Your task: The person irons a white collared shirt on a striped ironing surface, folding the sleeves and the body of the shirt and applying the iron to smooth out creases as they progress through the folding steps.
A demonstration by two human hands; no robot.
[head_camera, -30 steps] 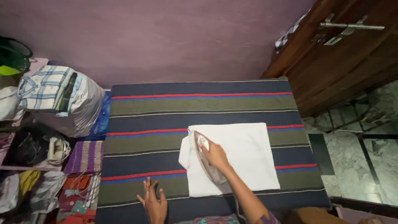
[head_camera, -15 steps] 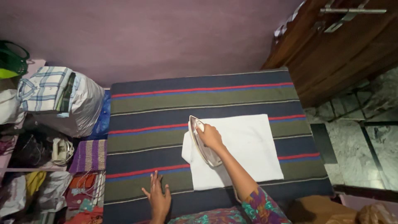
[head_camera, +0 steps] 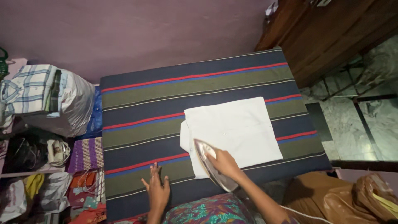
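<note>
Right hand (head_camera: 224,162): fingers clamped on iron (head_camera: 212,169), at near edge of white folded cloth (head_camera: 232,132). Left hand (head_camera: 156,188): fingers apart, flat on striped table cover (head_camera: 141,108), near edge.

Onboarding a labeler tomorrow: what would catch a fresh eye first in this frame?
The white folded cloth stands out most, lying right of centre on the dark striped blanket that covers the table. At the cloth's near-left corner the right hand grips a shiny metal iron, while the left hand rests flat on the blanket's near edge. Stacked bundles of clothes crowd the left side.
</note>
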